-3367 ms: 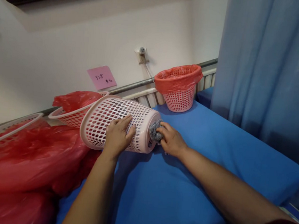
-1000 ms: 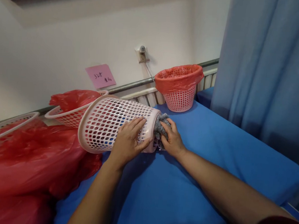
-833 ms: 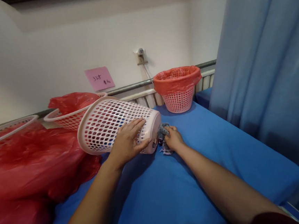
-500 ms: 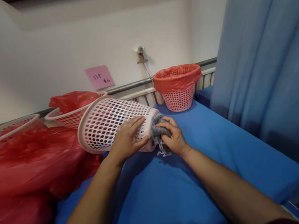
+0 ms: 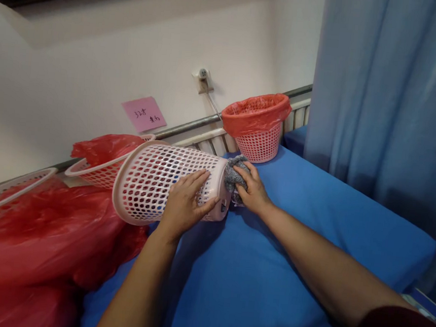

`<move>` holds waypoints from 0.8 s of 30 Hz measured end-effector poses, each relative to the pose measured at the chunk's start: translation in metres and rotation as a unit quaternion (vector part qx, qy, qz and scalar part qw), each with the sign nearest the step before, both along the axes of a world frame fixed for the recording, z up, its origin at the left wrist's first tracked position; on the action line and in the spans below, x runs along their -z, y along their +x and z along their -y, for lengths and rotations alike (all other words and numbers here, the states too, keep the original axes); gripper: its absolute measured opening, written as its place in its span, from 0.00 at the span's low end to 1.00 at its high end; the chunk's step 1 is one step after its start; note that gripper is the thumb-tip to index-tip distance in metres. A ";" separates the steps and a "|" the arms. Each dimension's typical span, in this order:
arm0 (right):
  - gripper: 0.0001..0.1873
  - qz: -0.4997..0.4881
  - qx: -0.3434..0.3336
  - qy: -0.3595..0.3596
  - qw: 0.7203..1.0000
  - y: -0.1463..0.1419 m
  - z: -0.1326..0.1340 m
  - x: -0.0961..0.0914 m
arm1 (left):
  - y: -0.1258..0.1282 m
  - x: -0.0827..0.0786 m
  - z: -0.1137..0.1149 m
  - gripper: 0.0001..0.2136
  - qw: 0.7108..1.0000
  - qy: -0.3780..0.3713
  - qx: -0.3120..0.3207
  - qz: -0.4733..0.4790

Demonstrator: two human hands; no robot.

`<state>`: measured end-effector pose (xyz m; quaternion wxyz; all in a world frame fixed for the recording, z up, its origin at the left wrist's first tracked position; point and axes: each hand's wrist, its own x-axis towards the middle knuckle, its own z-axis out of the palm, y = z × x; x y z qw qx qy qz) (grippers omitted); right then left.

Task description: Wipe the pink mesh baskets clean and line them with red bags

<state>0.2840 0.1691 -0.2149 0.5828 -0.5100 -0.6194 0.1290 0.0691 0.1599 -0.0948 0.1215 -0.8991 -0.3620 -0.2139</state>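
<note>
A pale pink perforated plastic basket (image 5: 155, 178) lies on its side, its wide rim to the left and its base to the right. My left hand (image 5: 186, 201) holds it by the side near the base, with the fingers over the top and the thumb stretched toward the base. My right hand (image 5: 252, 189) is closed around a bunched grey rag (image 5: 235, 172), pressed against the upper edge of the base. The underside of the rag is hidden by my fingers.
Red plastic bags (image 5: 44, 235) and more baskets (image 5: 106, 171) crowd the left side. A basket with a red liner (image 5: 257, 131) stands upright at the back of the blue bed (image 5: 311, 232). A metal rail runs along the wall; a blue curtain (image 5: 362, 84) hangs at right.
My right hand has moved the rag up and slightly away along the basket's base, uncovering part of the lower base edge. My left hand and the basket have barely moved.
</note>
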 end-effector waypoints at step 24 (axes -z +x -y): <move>0.20 0.153 -0.172 -0.153 0.961 -0.010 0.048 -0.009 | 0.009 0.010 0.006 0.30 0.998 -0.004 -0.054 0.018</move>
